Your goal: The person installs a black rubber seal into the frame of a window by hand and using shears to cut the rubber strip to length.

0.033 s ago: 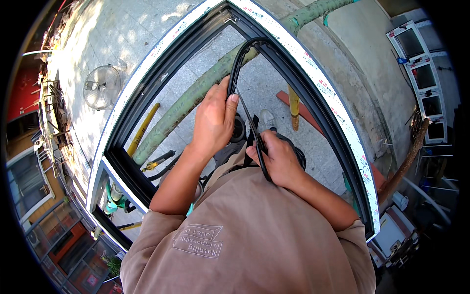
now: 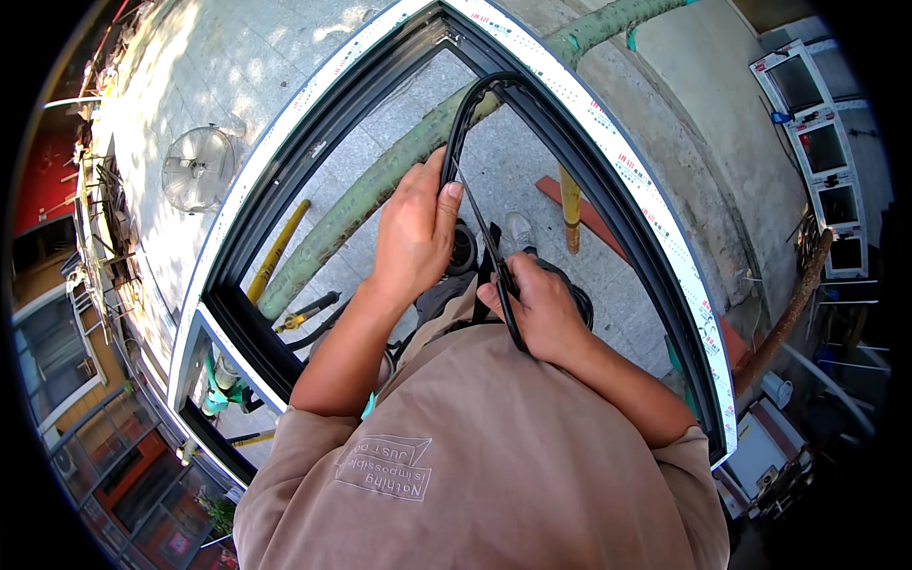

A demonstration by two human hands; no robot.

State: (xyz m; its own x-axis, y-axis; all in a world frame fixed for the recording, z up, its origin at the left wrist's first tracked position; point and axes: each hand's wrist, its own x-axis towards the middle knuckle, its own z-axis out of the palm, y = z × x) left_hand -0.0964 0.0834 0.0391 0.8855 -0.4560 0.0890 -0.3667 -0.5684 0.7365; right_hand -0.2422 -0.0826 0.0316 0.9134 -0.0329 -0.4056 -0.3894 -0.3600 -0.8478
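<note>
A black rubber sealing strip (image 2: 464,109) arches up from my hands and over to the inner edge of a large window frame (image 2: 635,176). That frame is black inside, with white printed film on its outer faces. My left hand (image 2: 418,226) is closed around the strip, thumb pressed along it. Lower and to the right, my right hand (image 2: 541,306) pinches another length of the same strip, close to my shirt. One end of the strip curves down below the right hand. Dark loops show just right of that hand, partly hidden by it.
Under the frame runs a green-wrapped pole (image 2: 366,195), with yellow posts (image 2: 570,209) nearby. A floor fan (image 2: 198,169) stands on the paving at left. A yellow-and-black tool (image 2: 309,312) lies inside the opening's lower left. Another white frame (image 2: 819,157) leans at far right.
</note>
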